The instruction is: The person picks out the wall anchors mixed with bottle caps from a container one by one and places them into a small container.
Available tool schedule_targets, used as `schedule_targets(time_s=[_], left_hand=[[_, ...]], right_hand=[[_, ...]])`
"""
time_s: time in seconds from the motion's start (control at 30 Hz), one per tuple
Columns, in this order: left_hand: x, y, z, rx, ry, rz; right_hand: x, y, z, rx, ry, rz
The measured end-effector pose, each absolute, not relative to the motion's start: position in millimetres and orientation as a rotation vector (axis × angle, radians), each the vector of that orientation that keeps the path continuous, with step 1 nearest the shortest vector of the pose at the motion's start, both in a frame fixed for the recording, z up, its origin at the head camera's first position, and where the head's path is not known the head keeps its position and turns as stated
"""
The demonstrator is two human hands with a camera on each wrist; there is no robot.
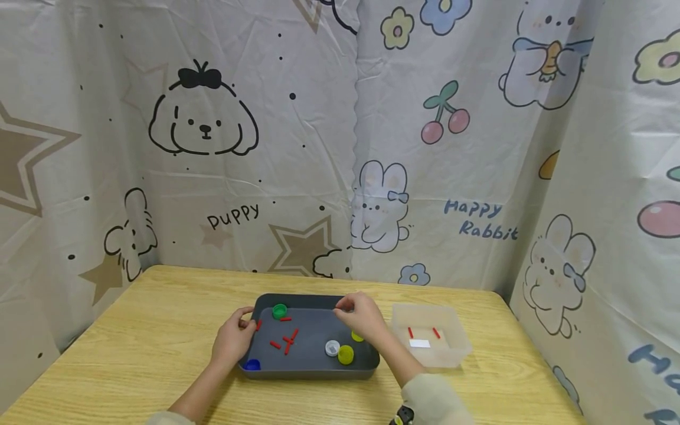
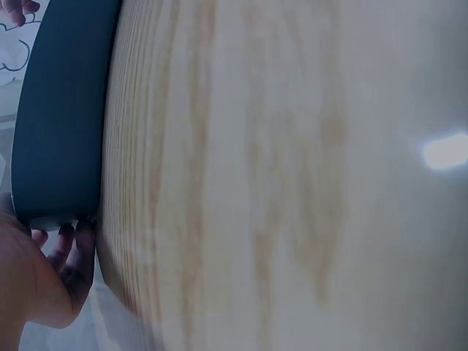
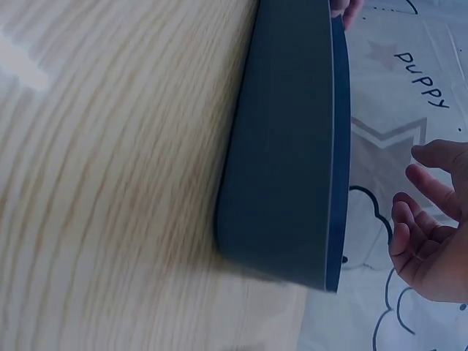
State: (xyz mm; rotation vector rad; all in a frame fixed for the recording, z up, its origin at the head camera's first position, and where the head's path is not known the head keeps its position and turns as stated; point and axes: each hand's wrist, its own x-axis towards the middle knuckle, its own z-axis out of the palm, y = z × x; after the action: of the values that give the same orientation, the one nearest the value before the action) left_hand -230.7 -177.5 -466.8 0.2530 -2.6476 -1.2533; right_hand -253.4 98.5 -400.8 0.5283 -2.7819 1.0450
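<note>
A dark grey tray point(image 1: 308, 374) stands on the table. My left hand point(image 1: 234, 337) grips its left end, fingers curled against the outer wall in the left wrist view. Over the tray's right part hovers my right hand point(image 1: 362, 316). In the right wrist view its thumb and index finger are apart, with nothing visible between them. Inside the tray lie several short red sticks point(image 1: 275, 345), a green cap point(image 1: 279, 311), a blue cap point(image 1: 252, 365), a whitish cap point(image 1: 332, 348) and a yellow cap point(image 1: 346, 355). Another yellow cap point(image 1: 358, 336) is partly hidden by the right hand.
Right of the tray, a translucent plastic box point(image 1: 461, 349) holds two red sticks point(image 1: 437, 333), and a white rectangle point(image 1: 419, 343) shows there. The wooden table point(image 1: 175, 319) meets a printed curtain point(image 1: 297, 177) at the back and sides.
</note>
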Motion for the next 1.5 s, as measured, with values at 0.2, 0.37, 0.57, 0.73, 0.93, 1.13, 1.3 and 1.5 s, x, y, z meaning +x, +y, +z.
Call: schedule_targets(time_s=[0.2, 0.37, 0.57, 0.73, 0.93, 1.13, 1.3, 1.5], left_hand=[[-230.1, -177.8, -466.9, 0.256, -2.65, -1.248], [-229.0, -178.2, -466.1, 0.254, -2.656, -1.244], [-230.3, -177.7, -466.3, 0.268, -2.66, -1.263], [-231.2, -178.0, -467.5, 0.268, -2.658, -1.266], [-231.7, -178.6, -468.2, 0.267, -2.655, -1.269], [-231.5, -178.8, -467.7, 0.264, -2.65, -1.275], [-231.5, -178.9, -468.7, 0.261, -2.652, -1.27], [-231.6, -178.2, -468.7, 0.262, -2.65, -1.261]], right_hand=[[-251.6, 86.1, -405.1, 0.574, -2.803, 1.083], [-251.7, 74.7, -411.4, 0.588, -2.846, 1.069], [-253.3, 64.1, -421.0, 0.631, -2.855, 1.057], [-252.5, 56.4, -426.6, 0.63, -2.863, 1.067], [-250.2, 44.8, -433.4, 0.619, -2.872, 1.02], [-249.0, 35.1, -437.8, 0.591, -2.879, 0.962], [-249.5, 30.5, -443.0, 0.572, -2.906, 0.937], [-251.9, 28.4, -448.7, 0.547, -2.938, 0.907]])
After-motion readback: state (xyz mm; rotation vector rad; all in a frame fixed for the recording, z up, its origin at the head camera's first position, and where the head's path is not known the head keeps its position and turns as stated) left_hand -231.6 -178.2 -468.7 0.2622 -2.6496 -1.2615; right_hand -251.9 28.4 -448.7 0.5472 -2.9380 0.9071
